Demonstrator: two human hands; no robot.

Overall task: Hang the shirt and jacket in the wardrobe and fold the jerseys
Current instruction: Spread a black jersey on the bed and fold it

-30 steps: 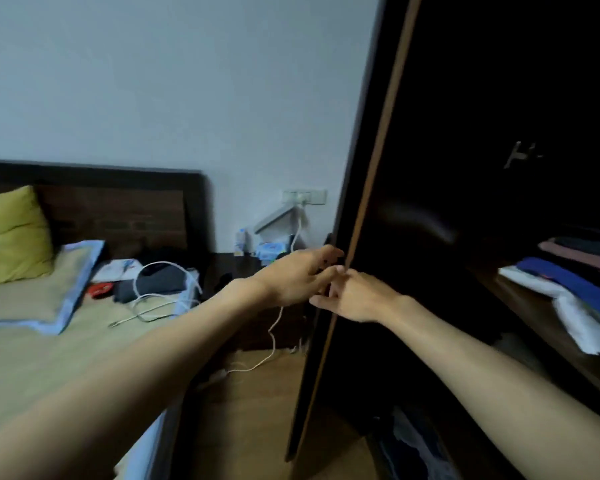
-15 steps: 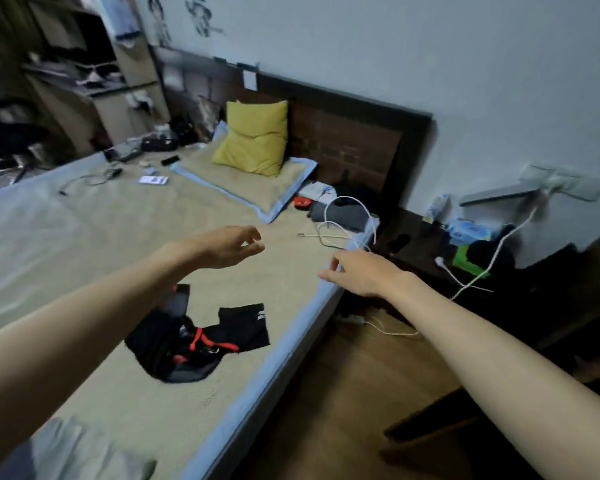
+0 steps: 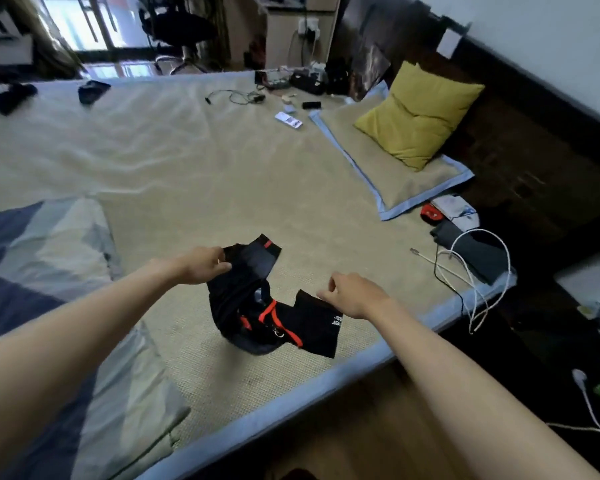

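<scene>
Visibility limits apply first: both forearms are cut off by the bottom edge of the head view, and the crumpled black jersey with orange-red trim (image 3: 267, 306) is bunched so that its outline, front and back cannot be made out. Small white print on its flat part is too small to read. Small items near the far edge of the bed, beyond the tangled dark cable (image 3: 236, 97), are blurred and cannot be identified, and the dark area past the head-end edge hides whatever lies there.

Left hand (image 3: 201, 265): fingers curled down onto one raised end of the jersey, pinching the fabric and holding it lifted above the woven tan bed mat (image 3: 222, 181).

Right hand (image 3: 352, 294): palm down above the flat black part of the jersey, fingers loosely curled. Whether the fingertips grip the cloth or only touch its edge cannot be told.

Jersey location: near the front edge of the bed, between the two hands, its lower folds resting on the mat.

Other items: a square yellow cushion (image 3: 418, 114) sits on a blue-edged tan pillow (image 3: 395, 178) at the head-end corner. Coiled white cables (image 3: 478, 271) hang over the front edge near that corner. A folded blue, grey and white quilt (image 3: 45, 265) lies along the opposite end.
</scene>
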